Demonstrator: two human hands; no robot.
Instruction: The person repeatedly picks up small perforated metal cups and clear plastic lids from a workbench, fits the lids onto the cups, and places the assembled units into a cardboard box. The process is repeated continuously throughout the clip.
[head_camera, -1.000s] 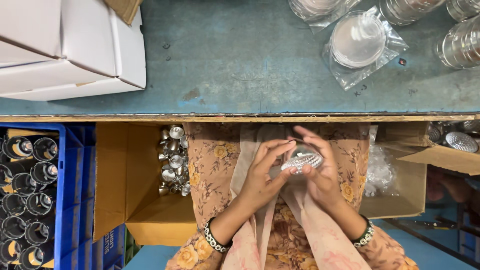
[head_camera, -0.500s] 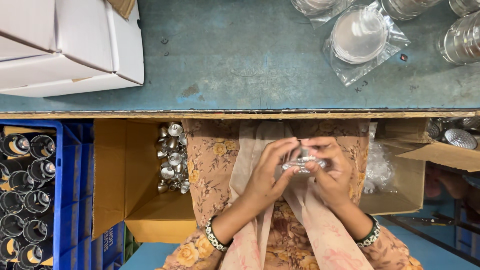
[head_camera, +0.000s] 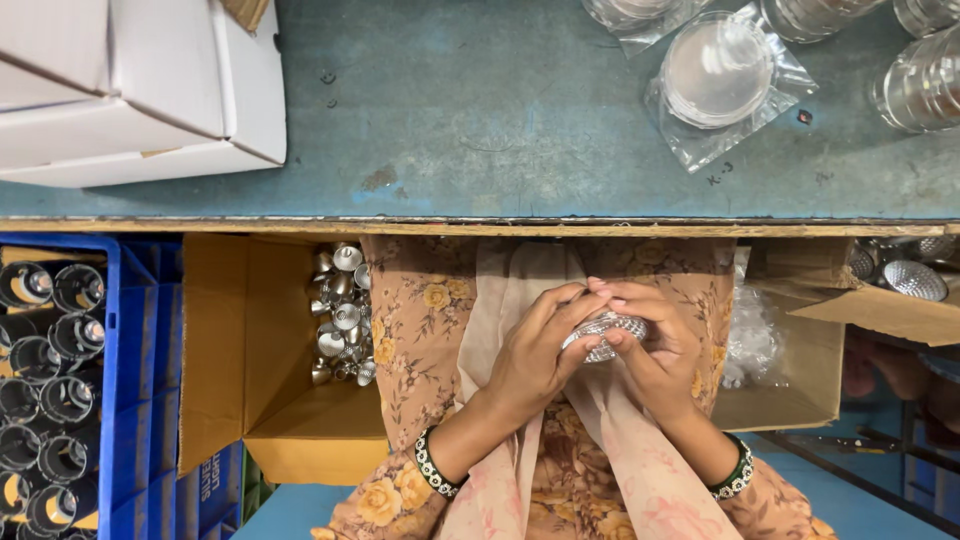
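Faceted silver reflector cup (head_camera: 604, 334) sits over the lap, just below the blue table edge (head_camera: 480, 215), pinched between both hands: left hand (head_camera: 532, 350) fingers curled around its near side, right hand (head_camera: 655, 345) fingers closed over the top and far side. Looks like a mid-assembly or seating step, hands pressing together on the part; next move likely calls for a steady twist or press without letting go. Cardboard box of small metal fittings (head_camera: 340, 315) lies left, bagged clear lens (head_camera: 718, 75) on the table.
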